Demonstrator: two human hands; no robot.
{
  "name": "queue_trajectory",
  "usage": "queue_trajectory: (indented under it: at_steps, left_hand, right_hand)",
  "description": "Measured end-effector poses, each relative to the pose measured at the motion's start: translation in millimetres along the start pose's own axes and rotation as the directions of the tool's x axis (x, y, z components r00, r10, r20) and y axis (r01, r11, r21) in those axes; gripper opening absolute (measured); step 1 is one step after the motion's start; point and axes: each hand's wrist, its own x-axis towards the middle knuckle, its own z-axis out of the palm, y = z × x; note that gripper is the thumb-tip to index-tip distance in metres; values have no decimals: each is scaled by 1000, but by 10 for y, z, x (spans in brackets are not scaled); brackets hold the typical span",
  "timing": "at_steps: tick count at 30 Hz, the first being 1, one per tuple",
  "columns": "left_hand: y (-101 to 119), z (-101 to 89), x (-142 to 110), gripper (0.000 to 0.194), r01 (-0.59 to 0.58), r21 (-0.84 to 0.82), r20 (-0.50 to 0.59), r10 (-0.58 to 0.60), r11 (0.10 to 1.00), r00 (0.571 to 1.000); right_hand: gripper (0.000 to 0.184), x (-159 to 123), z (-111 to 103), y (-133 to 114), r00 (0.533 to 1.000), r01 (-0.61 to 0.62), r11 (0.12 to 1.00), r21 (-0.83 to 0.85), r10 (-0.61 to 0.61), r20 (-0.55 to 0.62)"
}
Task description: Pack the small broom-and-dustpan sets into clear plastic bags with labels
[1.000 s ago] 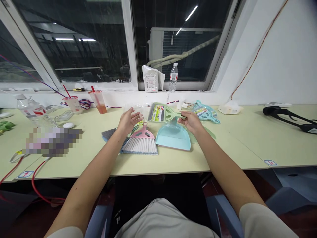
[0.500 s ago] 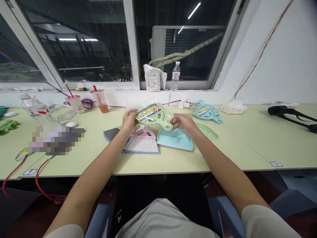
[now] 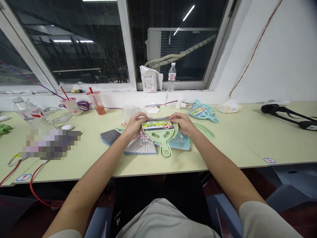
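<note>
The step in hand is a two-handed hold on a plastic-wrapped green brush-and-dustpan set [image 3: 158, 135], label up, handle towards the person, above the near part of the desk [image 3: 230, 148]. The left hand [image 3: 135, 125] and right hand [image 3: 182, 123] each have their fingers drawn in on an upper corner; how they grip underneath is hidden. Any next move calls, I judge, for an even grip on the slippery wrap and care over what lies below: the set overlaps a white-bristled brush [image 3: 143, 148] and a light-blue dustpan [image 3: 184, 143], perhaps touching them. A grey-bristled brush [image 3: 109, 137] lies to the left, a pale-green dustpan [image 3: 207, 131] beyond the right forearm, and a wrapped blue set [image 3: 203, 112] farther back, clear of both hands
</note>
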Motion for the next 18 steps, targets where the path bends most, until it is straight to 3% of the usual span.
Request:
queue_trajectory:
  at_steps: [8,12,18]
  left_hand:
    - [-30,-66,49,31,-31,-3,-8,31,1000,999]
    - [-50,-85,52,36,-71,13,-9,71,997,997]
    - [-17,-67,38,22,-48,25,52,47,999,998]
  right_hand:
    - [9,37,-36,-71,994,-90,995,34,92,-54]
    - [15,48,-49,-55,991,-113,991,71,118,-66]
    - [22,72,-88,25,989,-86,996,23,89,-115]
